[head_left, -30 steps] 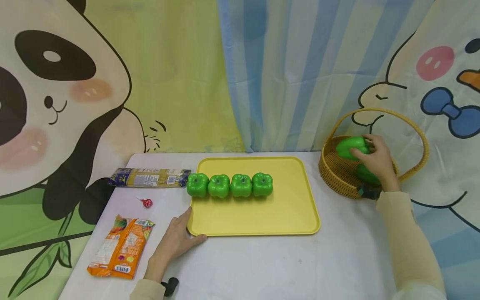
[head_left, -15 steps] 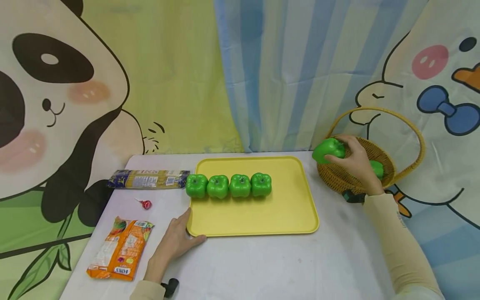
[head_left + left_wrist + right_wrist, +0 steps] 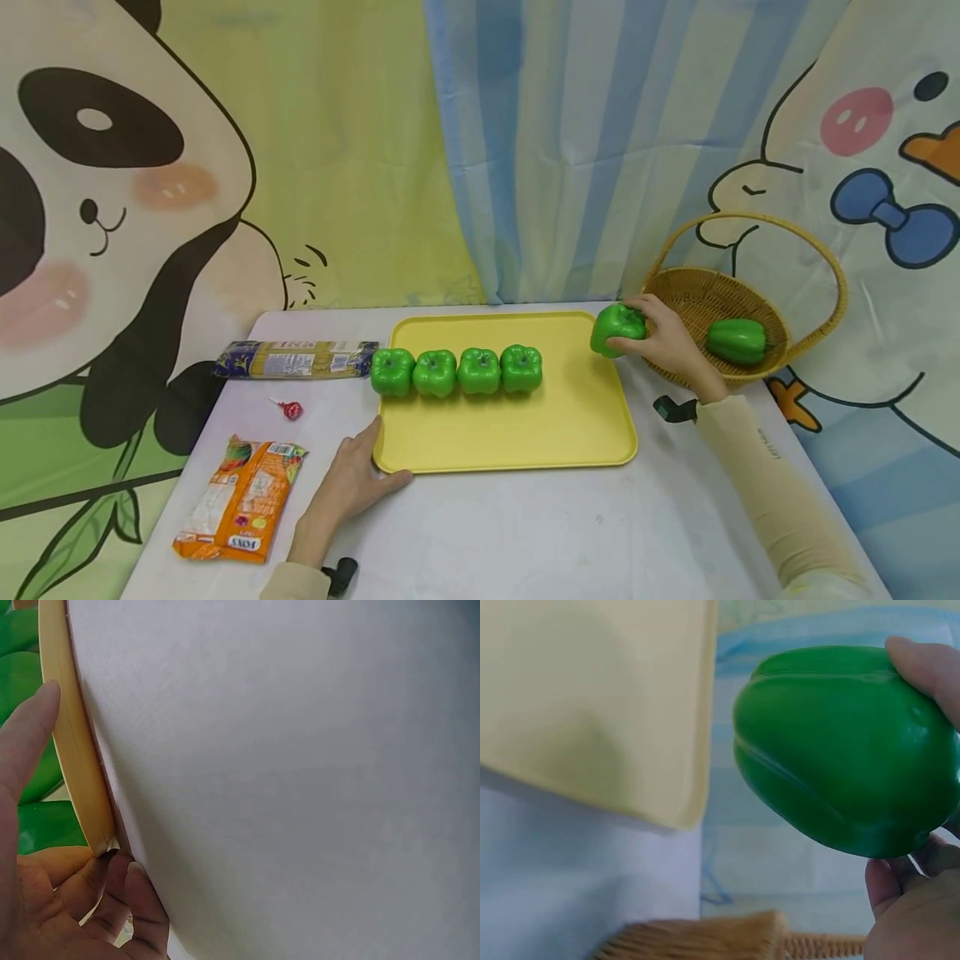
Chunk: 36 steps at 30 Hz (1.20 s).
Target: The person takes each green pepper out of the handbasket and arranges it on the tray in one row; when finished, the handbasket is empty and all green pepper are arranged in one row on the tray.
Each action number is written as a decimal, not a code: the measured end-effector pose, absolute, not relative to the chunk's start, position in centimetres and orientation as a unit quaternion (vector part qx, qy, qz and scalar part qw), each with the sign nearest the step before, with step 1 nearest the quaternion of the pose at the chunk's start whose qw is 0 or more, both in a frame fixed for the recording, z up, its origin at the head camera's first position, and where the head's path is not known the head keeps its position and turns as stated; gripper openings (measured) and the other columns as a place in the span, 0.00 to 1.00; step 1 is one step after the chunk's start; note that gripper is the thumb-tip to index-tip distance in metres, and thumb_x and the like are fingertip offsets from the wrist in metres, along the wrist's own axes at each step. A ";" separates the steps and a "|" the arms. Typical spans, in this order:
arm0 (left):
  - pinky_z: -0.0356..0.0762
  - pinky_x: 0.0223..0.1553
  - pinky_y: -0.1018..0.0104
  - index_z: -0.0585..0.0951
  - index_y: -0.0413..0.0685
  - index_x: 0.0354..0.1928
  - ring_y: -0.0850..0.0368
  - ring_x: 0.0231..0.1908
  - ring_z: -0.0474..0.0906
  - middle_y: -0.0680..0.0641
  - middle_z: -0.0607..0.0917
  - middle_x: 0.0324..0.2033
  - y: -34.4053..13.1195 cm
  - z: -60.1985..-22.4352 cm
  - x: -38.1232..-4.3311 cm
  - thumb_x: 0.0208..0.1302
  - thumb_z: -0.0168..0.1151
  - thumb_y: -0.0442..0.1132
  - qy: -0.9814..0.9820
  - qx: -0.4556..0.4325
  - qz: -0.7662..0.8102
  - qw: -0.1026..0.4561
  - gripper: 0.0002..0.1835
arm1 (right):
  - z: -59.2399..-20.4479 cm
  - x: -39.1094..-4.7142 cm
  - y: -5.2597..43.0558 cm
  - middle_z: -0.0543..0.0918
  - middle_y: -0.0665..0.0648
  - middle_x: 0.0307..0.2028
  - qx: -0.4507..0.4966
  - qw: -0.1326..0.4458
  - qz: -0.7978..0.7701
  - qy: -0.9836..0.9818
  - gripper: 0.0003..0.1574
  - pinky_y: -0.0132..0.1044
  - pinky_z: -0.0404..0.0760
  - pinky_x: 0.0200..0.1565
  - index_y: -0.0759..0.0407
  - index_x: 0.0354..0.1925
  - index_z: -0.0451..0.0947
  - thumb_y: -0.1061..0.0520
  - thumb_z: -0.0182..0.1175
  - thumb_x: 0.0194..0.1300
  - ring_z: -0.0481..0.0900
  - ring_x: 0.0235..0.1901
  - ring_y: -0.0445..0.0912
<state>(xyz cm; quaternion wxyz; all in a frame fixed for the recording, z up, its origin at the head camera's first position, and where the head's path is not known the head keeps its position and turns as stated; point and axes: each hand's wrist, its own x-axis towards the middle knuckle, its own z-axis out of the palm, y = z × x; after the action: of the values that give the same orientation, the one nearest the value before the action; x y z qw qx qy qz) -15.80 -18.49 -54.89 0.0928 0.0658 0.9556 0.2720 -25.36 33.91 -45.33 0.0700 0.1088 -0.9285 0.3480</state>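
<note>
My right hand [image 3: 670,337] grips a green bell pepper [image 3: 618,330] from its stem end, above the far right edge of a yellow tray [image 3: 480,437]. In the right wrist view, thumb and fingers sit on opposite sides of the bell pepper [image 3: 844,750], beside the tray's corner [image 3: 682,814]. My left hand [image 3: 351,475] holds the tray's near left corner. The left wrist view shows its thumb on the rim [image 3: 75,750] and its other fingers bent at the corner. Several green bell peppers [image 3: 480,371] stand in a row on the tray, stems up.
A wicker basket [image 3: 686,287] with a tall handle stands right of the tray, one green bell pepper [image 3: 737,342] lying inside. To the left lie a long pasta-like packet [image 3: 296,360], a red lollipop [image 3: 291,409] and an orange snack bag [image 3: 242,500]. Printed curtains [image 3: 360,150] hang behind.
My right hand has lifted the bell pepper out of the basket and carried it left to the tray's right edge. The left hand stays at the tray corner.
</note>
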 end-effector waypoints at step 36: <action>0.72 0.61 0.47 0.49 0.48 0.80 0.49 0.55 0.70 0.41 0.64 0.76 -18.4 -54.8 -15.8 0.50 0.74 0.67 0.958 0.068 0.261 0.094 0.64 | -51.0 -25.2 27.0 0.74 0.64 0.62 0.186 -0.040 0.371 -0.909 0.54 0.55 0.76 0.57 0.62 0.71 0.63 0.45 0.76 0.55 0.75 0.57 0.57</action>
<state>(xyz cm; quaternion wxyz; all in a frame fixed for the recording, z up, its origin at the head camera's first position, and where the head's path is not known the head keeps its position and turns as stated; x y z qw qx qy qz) -15.80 -18.42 -54.81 0.0941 0.0675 0.9582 0.2614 -25.22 26.97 -50.99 -0.0397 0.1858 -0.9090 0.3709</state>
